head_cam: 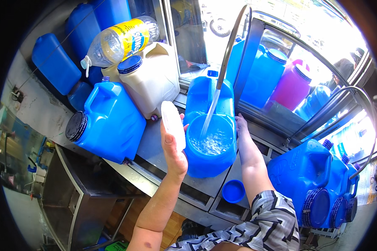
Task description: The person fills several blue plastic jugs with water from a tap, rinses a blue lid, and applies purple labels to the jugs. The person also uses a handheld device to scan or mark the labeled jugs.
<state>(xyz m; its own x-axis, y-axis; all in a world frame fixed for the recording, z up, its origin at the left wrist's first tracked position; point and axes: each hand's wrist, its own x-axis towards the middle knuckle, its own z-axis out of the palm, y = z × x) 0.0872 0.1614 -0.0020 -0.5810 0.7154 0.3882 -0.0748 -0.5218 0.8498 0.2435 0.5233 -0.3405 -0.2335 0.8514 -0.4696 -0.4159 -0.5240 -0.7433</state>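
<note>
Before me an open blue plastic water jug (194,160) stands upright on the metal counter. Water (210,142) pours into its wide mouth from a curved metal spout (231,44), and the surface churns near the rim. My left hand (175,153) is at the jug's left side, with a white round plastic lid (172,125) held on edge against the palm; some fingers are hidden behind it. My right hand (241,124) rests along the jug's right side, its fingers partly hidden. A blue round cap (233,190) lies on the counter by my right forearm.
On the left stand a capped blue jug (113,119), a whitish jug (154,78) and a clear labelled bottle (125,37) on its side. Several capped blue jugs (298,175) stand right. Behind the sliding window (289,72) are more containers. A metal basin (69,194) is lower left.
</note>
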